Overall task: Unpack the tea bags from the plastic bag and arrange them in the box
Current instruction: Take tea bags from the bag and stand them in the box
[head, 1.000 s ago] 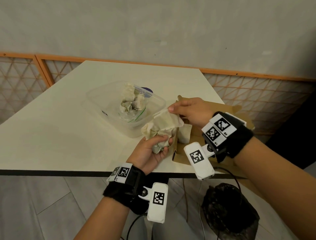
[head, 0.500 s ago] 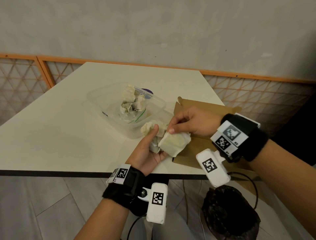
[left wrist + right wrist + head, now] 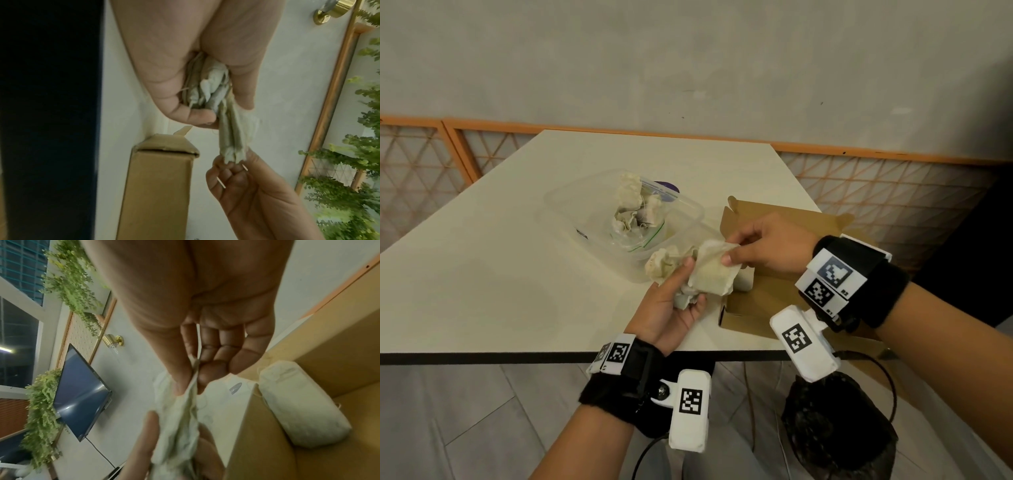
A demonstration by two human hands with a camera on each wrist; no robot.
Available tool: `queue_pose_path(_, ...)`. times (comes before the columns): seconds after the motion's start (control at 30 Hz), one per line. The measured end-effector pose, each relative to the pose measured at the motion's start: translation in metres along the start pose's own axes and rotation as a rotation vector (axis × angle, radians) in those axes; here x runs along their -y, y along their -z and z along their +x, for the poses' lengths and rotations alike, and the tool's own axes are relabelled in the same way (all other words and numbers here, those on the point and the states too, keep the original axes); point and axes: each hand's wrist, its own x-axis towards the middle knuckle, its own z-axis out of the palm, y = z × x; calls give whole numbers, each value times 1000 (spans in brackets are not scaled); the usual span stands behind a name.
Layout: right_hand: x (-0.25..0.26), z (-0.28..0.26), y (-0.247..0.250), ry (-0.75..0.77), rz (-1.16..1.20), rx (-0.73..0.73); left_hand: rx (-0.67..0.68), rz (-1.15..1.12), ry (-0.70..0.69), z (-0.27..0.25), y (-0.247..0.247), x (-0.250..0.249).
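Left hand (image 3: 671, 305) grips bunch of tea bags (image 3: 671, 263), centre frame | right hand (image 3: 763, 246) pinches one bag (image 3: 714, 274) | box (image 3: 767, 294), right: one bag inside | plastic bag (image 3: 637, 219): more remain

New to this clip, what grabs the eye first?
The two hands meeting over the table's near edge: the left hand grips a crumpled bunch of tea bags while the right hand pinches one tea bag out of it. Just right sits the open box, one bag already inside; behind, a clear tub holds the plastic bag.
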Motion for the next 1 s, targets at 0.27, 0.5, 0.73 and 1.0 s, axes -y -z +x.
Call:
queue_pose_path(0.27, -19, -6, 40, -102, -283, -75, 41, -37, 44, 2, 4, -2)
queue_pose_path(0.5, -47, -10, 60, -295, -441, -47, 86, -34, 58, 7, 12, 0)
queue_pose_path(0.73, -51, 0, 50, -325, -366, -43, 91, -28, 70, 8, 11, 1)
queue_pose_path(1.0, -47, 13, 50, -332, -448, -21, 83, -19, 70, 7, 10, 1)
